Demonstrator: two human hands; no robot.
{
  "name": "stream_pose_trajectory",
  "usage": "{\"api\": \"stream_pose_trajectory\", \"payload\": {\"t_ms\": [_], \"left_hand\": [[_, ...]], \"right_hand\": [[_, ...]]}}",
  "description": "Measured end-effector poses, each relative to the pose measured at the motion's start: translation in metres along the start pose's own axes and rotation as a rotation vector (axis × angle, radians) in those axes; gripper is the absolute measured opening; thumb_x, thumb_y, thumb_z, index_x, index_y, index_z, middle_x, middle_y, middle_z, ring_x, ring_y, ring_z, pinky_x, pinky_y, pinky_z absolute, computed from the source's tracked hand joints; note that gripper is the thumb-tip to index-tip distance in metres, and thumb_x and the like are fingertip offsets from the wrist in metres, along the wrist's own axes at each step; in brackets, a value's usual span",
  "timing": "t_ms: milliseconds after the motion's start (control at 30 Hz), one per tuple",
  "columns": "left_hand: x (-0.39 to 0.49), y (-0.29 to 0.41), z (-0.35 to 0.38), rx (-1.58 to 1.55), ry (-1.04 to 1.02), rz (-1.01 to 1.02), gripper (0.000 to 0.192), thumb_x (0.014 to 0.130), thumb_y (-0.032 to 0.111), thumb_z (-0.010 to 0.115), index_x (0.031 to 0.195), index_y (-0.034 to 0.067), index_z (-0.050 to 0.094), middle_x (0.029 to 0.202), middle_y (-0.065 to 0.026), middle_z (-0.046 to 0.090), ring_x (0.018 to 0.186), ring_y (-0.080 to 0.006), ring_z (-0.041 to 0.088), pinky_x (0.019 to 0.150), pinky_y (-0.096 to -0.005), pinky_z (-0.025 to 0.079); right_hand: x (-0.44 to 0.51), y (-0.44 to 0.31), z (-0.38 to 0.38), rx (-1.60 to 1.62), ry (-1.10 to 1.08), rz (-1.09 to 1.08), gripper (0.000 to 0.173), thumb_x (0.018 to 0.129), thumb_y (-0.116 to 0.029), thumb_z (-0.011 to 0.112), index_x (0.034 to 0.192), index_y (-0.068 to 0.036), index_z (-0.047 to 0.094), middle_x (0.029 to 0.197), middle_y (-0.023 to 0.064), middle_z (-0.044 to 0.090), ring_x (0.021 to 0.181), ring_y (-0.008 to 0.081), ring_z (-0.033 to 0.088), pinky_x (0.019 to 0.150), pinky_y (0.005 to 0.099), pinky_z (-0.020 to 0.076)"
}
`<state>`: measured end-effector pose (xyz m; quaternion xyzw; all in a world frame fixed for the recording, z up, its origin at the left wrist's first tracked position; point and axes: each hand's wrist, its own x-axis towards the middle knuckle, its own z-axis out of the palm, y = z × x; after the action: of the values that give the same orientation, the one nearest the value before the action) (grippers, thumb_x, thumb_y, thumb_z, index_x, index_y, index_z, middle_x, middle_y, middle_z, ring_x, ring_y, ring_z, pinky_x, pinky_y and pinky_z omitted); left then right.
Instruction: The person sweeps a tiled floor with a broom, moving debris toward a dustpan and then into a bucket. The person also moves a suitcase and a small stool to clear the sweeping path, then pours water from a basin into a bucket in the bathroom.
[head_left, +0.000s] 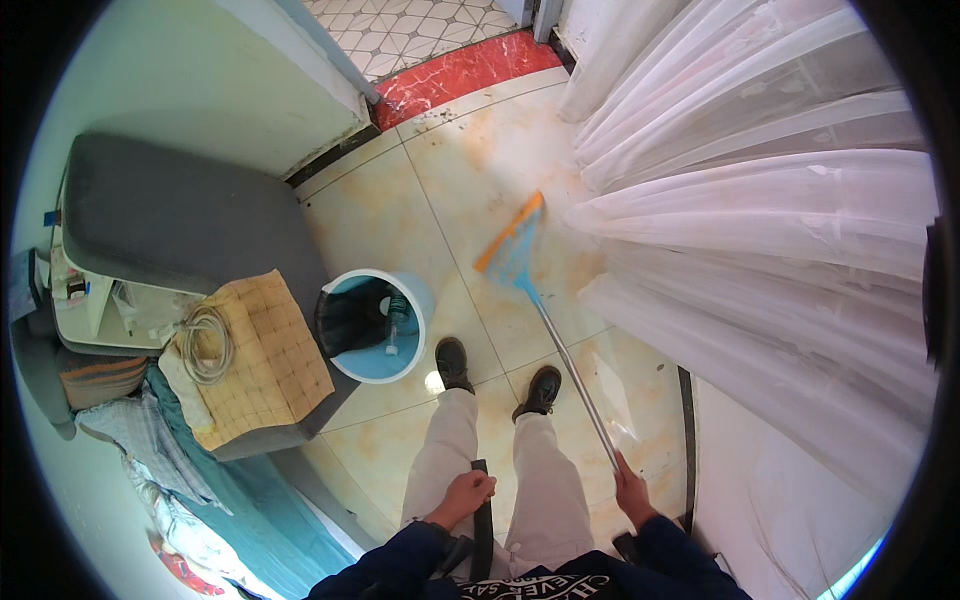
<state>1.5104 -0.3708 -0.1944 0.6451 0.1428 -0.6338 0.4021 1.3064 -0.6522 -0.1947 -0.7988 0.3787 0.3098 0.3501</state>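
Observation:
My right hand (632, 491) is closed around the upper end of a metal broom handle (574, 371). The handle slopes up and left to a blue broom head with orange bristles (514, 240), which lies low over the tiled floor beside the white curtain. In front of my left thigh, my left hand (469, 495) is curled over a dark strap (482, 525); whether it grips the strap is hard to tell. A light blue bucket (427, 315) with a dark liner and a plastic bottle (393, 330) inside stands left of my shoes.
Sheer white curtains (750, 202) hang along the right. At left is a grey upholstered seat (180, 217) with a yellow quilted cloth (270, 360) and a coiled cable (204, 345) on it. A red marble threshold (465, 71) crosses the doorway ahead. Fabrics lie at lower left.

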Motion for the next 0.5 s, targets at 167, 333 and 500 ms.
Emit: {"api": "stream_pose_trajectory", "payload": {"t_ms": [167,333,500], "left_hand": [[-0.004,0.016,-0.029,-0.121,-0.008,0.016,0.023,0.083,0.022,0.051,0.071,0.002,0.052,0.066,-0.0029,0.056,0.058,-0.008,0.05,0.053,-0.0208,0.041],[-0.004,0.029,-0.059,-0.137,0.017,0.022,0.023,0.083,0.022,0.051,0.072,0.002,0.053,0.065,-0.0025,0.056,0.057,-0.0087,0.05,0.053,-0.021,0.041],[-0.01,0.027,-0.082,-0.166,0.062,-0.009,0.024,0.082,0.022,0.052,0.07,0.002,0.053,0.063,-0.0033,0.056,0.055,-0.0085,0.051,0.052,-0.0218,0.041]], "right_hand": [[0.093,-0.094,0.046,0.128,0.032,-0.051,0.048,0.084,-0.02,0.042,0.129,-0.03,0.026,0.066,0.0222,0.055,0.06,0.0396,0.053,0.054,0.045,0.042],[0.142,-0.18,0.097,0.27,0.122,-0.115,0.047,0.085,-0.02,0.042,0.129,-0.026,0.028,0.074,0.0223,0.056,0.065,0.0381,0.055,0.057,0.0418,0.0428],[0.207,-0.284,0.121,0.294,0.119,-0.146,0.048,0.085,-0.017,0.041,0.13,-0.023,0.025,0.078,0.0239,0.055,0.069,0.0398,0.053,0.059,0.0424,0.0416]]}}
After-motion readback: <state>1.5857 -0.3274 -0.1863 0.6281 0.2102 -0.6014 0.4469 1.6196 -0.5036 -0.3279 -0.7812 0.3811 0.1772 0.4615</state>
